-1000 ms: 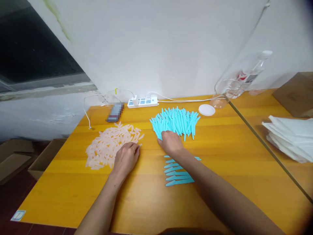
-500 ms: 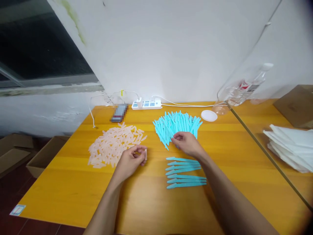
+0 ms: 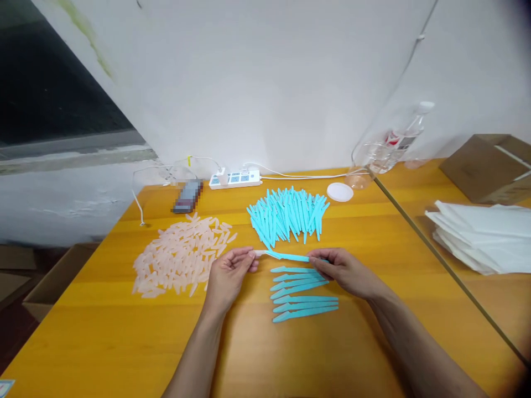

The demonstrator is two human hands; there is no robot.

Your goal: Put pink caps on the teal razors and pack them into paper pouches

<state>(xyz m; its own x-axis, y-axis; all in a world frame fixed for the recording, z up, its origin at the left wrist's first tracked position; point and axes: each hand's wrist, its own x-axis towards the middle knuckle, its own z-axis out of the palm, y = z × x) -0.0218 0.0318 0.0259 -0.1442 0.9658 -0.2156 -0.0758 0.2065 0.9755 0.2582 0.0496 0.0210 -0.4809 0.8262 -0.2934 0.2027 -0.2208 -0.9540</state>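
My right hand pinches the handle end of a turquoise plastic stick held level above the table. My left hand pinches a small translucent cap at the stick's left tip. Behind them lies a fan-shaped heap of turquoise sticks. To the left spreads a pile of pale translucent caps. Just below my hands, several turquoise sticks lie in a neat row on the yellow table.
A white power strip with cables and a dark phone sit by the wall. A white lid, a clear jar and a plastic bottle stand at the back right. White bags and a cardboard box lie right.
My right hand took one stick from the turquoise heap and my left hand took a cap from the pale pile. Both hands came together at the middle, cap against the stick's tip.
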